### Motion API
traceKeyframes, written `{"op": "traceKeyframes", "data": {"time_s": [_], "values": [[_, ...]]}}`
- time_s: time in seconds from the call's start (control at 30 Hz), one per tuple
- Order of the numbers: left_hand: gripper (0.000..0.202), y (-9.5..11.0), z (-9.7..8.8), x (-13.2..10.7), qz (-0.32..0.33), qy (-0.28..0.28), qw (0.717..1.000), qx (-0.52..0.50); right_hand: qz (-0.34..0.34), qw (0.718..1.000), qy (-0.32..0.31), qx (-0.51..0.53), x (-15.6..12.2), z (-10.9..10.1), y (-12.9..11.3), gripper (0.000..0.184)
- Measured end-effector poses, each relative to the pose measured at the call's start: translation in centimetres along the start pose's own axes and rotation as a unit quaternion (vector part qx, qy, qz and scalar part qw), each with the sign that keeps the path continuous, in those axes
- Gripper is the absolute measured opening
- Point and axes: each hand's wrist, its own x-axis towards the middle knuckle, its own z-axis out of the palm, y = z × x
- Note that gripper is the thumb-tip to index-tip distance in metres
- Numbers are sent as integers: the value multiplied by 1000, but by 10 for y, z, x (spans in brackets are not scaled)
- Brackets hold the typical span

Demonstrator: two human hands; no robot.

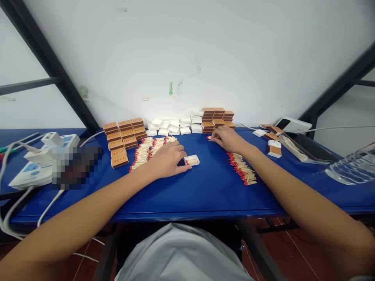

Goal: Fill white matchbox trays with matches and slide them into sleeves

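Observation:
My left hand rests on the blue table, fingers curled against a small open white matchbox tray that holds a few red-tipped matches. My right hand reaches further back with its fingers pinched on some matches lying on the table. A row of loose matches runs under my right forearm. A bigger heap of matches lies just left of my left hand.
Orange matchbox sleeves are stacked at the back left and others at the back centre, with white trays between them. A power strip and charger sit left. Loose boxes, a phone and clear plastic lie right.

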Motion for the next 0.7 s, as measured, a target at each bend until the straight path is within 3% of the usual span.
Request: {"op": "traceKeyframes", "data": {"time_s": [0.7], "values": [[38,1,-2,0,-5,-6,1000,0,-7,1000,-21,-3,3,2,-2,24]]}}
